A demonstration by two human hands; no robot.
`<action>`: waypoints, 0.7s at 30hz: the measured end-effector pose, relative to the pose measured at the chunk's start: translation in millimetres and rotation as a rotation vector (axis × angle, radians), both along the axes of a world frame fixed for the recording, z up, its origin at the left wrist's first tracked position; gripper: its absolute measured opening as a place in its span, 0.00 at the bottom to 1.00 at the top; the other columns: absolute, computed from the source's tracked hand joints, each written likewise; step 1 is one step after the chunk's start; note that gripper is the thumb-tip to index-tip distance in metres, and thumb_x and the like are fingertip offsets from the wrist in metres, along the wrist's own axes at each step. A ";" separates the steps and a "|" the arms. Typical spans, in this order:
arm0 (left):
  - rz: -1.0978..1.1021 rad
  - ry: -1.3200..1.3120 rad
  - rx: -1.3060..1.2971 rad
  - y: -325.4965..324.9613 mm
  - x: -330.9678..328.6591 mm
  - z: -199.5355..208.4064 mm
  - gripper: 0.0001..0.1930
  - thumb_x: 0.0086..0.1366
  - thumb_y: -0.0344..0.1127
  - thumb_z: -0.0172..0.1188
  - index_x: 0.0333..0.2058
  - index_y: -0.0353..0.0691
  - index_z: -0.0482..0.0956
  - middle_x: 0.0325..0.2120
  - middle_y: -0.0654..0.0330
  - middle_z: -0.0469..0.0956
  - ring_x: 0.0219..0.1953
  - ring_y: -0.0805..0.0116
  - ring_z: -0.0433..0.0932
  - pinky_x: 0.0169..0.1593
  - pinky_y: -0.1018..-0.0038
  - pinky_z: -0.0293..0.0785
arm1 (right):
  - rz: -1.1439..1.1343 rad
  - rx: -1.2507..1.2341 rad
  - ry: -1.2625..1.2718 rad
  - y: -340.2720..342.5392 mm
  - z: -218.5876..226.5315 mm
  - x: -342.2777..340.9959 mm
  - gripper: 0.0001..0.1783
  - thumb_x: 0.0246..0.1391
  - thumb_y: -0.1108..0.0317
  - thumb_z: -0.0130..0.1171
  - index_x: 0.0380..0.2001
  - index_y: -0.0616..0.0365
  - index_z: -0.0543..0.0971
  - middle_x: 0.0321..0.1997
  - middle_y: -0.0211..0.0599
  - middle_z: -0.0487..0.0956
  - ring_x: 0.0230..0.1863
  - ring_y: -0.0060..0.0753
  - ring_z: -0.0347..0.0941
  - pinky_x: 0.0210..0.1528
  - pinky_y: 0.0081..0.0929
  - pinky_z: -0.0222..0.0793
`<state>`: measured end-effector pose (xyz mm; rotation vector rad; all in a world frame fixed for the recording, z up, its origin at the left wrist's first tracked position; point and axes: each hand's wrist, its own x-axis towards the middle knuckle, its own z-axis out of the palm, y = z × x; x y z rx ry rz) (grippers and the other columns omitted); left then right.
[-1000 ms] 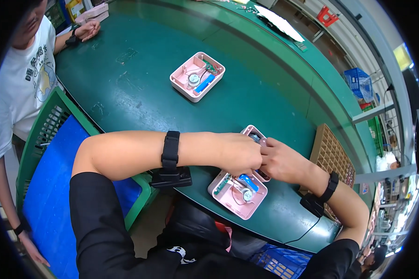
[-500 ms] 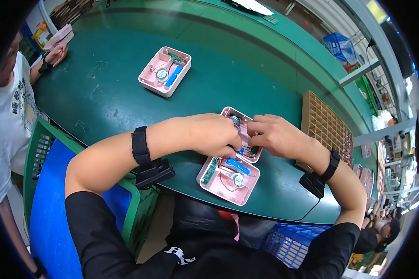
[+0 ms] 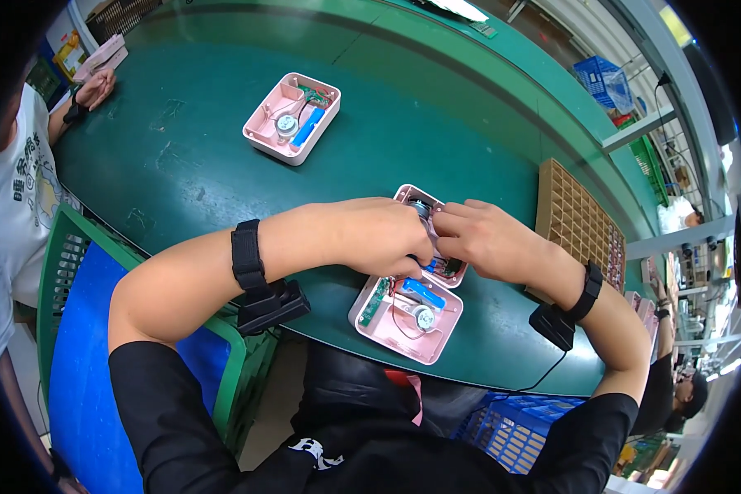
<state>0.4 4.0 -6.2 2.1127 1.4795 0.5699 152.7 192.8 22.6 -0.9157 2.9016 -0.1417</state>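
Note:
My left hand [image 3: 376, 235] and my right hand [image 3: 484, 239] meet over a pink open casing half [image 3: 424, 206], fingertips pinched together on a small part inside it. Both hands partly hide that casing. Just below them lies a second pink open casing [image 3: 403, 309] with a blue cylinder cell, a small round motor, red wires and a green circuit board inside. A third pink open casing [image 3: 291, 118] with the same parts rests further back on the green table [image 3: 181, 156]. Each wrist wears a black band with a black box attached.
A tan gridded tray [image 3: 575, 221] stands to the right of my hands. A green crate with a blue liner [image 3: 74, 354] sits at the left, a blue basket [image 3: 514, 432] under the table edge. Another person in a white shirt [image 3: 12, 198] sits at the far left.
The view has shifted, so the table and casings sit lower and to the right. My hands stay together on the same pink casing, with only slight finger movement.

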 end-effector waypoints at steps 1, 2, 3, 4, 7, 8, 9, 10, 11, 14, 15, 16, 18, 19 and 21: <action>0.001 -0.004 -0.001 0.5 0.2 -1.3 0.10 0.64 0.38 0.67 0.40 0.40 0.87 0.30 0.51 0.85 0.34 0.47 0.84 0.40 0.56 0.80 | -0.004 0.019 0.007 -1.6 -1.4 0.3 0.07 0.44 0.73 0.65 0.30 0.57 0.79 0.39 0.36 0.75 0.45 0.40 0.73 0.45 0.36 0.72; 0.002 0.013 0.000 1.3 0.4 -3.1 0.10 0.64 0.38 0.67 0.40 0.40 0.87 0.30 0.51 0.85 0.34 0.47 0.84 0.40 0.56 0.80 | -0.009 0.038 0.013 -2.6 -3.0 0.3 0.07 0.44 0.73 0.64 0.30 0.56 0.79 0.39 0.37 0.75 0.45 0.40 0.73 0.45 0.36 0.71; 0.003 0.030 0.000 2.2 0.6 -5.2 0.10 0.64 0.38 0.66 0.40 0.40 0.87 0.30 0.51 0.85 0.34 0.47 0.84 0.40 0.56 0.80 | -0.009 0.037 0.009 -3.1 -4.8 0.2 0.07 0.44 0.73 0.64 0.30 0.56 0.79 0.39 0.37 0.75 0.45 0.40 0.73 0.45 0.36 0.71; 0.001 0.046 0.000 3.0 0.5 -6.4 0.10 0.64 0.37 0.66 0.39 0.40 0.87 0.30 0.51 0.85 0.34 0.48 0.84 0.41 0.56 0.80 | -0.018 0.070 0.015 -3.6 -6.5 0.4 0.08 0.44 0.72 0.64 0.31 0.56 0.79 0.40 0.37 0.75 0.46 0.40 0.72 0.45 0.36 0.70; -0.001 0.010 0.014 5.3 -0.6 -8.8 0.09 0.64 0.37 0.66 0.39 0.40 0.87 0.30 0.51 0.85 0.35 0.48 0.84 0.41 0.56 0.79 | -0.041 0.135 0.023 -4.7 -10.4 1.7 0.09 0.44 0.72 0.64 0.32 0.55 0.79 0.40 0.36 0.75 0.46 0.40 0.72 0.45 0.36 0.68; -0.001 -0.005 0.022 6.1 -0.6 -9.1 0.09 0.64 0.36 0.66 0.39 0.39 0.87 0.29 0.51 0.85 0.35 0.48 0.84 0.41 0.56 0.79 | -0.050 0.150 0.024 -4.7 -10.8 2.0 0.09 0.44 0.72 0.64 0.32 0.55 0.79 0.40 0.36 0.75 0.46 0.40 0.72 0.44 0.36 0.67; -0.003 -0.004 0.022 6.3 -0.7 -9.6 0.09 0.64 0.36 0.66 0.39 0.39 0.87 0.29 0.51 0.85 0.35 0.48 0.84 0.41 0.56 0.79 | -0.058 0.166 0.029 -4.7 -11.0 1.8 0.09 0.44 0.72 0.64 0.32 0.55 0.79 0.40 0.36 0.75 0.46 0.40 0.71 0.44 0.36 0.66; -0.002 -0.005 0.032 6.6 -0.9 -10.2 0.09 0.64 0.37 0.66 0.38 0.39 0.87 0.29 0.51 0.85 0.35 0.48 0.84 0.41 0.56 0.79 | -0.067 0.182 0.035 -4.2 -10.7 1.9 0.09 0.44 0.72 0.64 0.32 0.54 0.79 0.40 0.36 0.75 0.46 0.40 0.71 0.44 0.36 0.66; -0.002 -0.004 0.043 7.2 -1.2 -10.5 0.09 0.64 0.37 0.66 0.38 0.39 0.87 0.29 0.51 0.85 0.35 0.49 0.84 0.40 0.56 0.79 | -0.070 0.185 0.038 -3.0 -10.1 2.1 0.09 0.44 0.72 0.64 0.32 0.54 0.79 0.40 0.36 0.75 0.46 0.40 0.71 0.44 0.36 0.66; -0.019 -0.013 0.067 7.2 -4.2 -8.2 0.10 0.64 0.38 0.67 0.37 0.39 0.86 0.28 0.51 0.84 0.35 0.49 0.84 0.40 0.56 0.79 | -0.072 0.127 -0.031 1.1 -6.6 1.9 0.08 0.49 0.67 0.64 0.33 0.55 0.79 0.41 0.36 0.75 0.48 0.41 0.72 0.45 0.39 0.67; -0.033 -0.029 0.076 5.5 -6.4 -5.6 0.10 0.64 0.39 0.67 0.36 0.39 0.86 0.28 0.51 0.84 0.35 0.50 0.84 0.39 0.57 0.78 | -0.068 0.127 -0.023 1.6 -4.2 2.5 0.08 0.49 0.67 0.64 0.33 0.55 0.79 0.41 0.36 0.75 0.48 0.41 0.72 0.45 0.39 0.67; -0.046 -0.044 0.084 3.9 -9.5 -2.7 0.10 0.63 0.39 0.68 0.36 0.39 0.86 0.28 0.51 0.84 0.35 0.50 0.84 0.38 0.57 0.78 | -0.103 0.049 -0.029 2.7 0.1 4.9 0.11 0.49 0.65 0.66 0.36 0.55 0.80 0.43 0.37 0.75 0.50 0.41 0.72 0.47 0.39 0.67; 0.010 -0.040 0.113 9.7 -24.6 6.7 0.10 0.63 0.40 0.68 0.35 0.39 0.86 0.28 0.51 0.84 0.35 0.50 0.84 0.38 0.58 0.78 | -0.167 -0.109 -0.041 0.7 9.2 9.4 0.18 0.51 0.61 0.69 0.44 0.55 0.81 0.48 0.40 0.75 0.53 0.42 0.72 0.51 0.40 0.68; 0.070 -0.043 0.139 10.1 -34.2 15.9 0.10 0.63 0.40 0.68 0.34 0.39 0.86 0.29 0.51 0.83 0.35 0.51 0.84 0.38 0.59 0.79 | -0.148 -0.113 -0.033 -7.2 11.9 13.3 0.18 0.51 0.61 0.69 0.44 0.55 0.81 0.48 0.40 0.75 0.53 0.42 0.72 0.51 0.40 0.68; 0.361 0.145 0.325 7.7 -57.5 28.0 0.11 0.63 0.42 0.67 0.33 0.39 0.85 0.28 0.53 0.83 0.34 0.51 0.84 0.39 0.59 0.80 | -0.251 -0.164 0.088 -29.3 15.9 32.3 0.30 0.48 0.55 0.74 0.53 0.55 0.79 0.53 0.44 0.74 0.55 0.44 0.73 0.56 0.40 0.68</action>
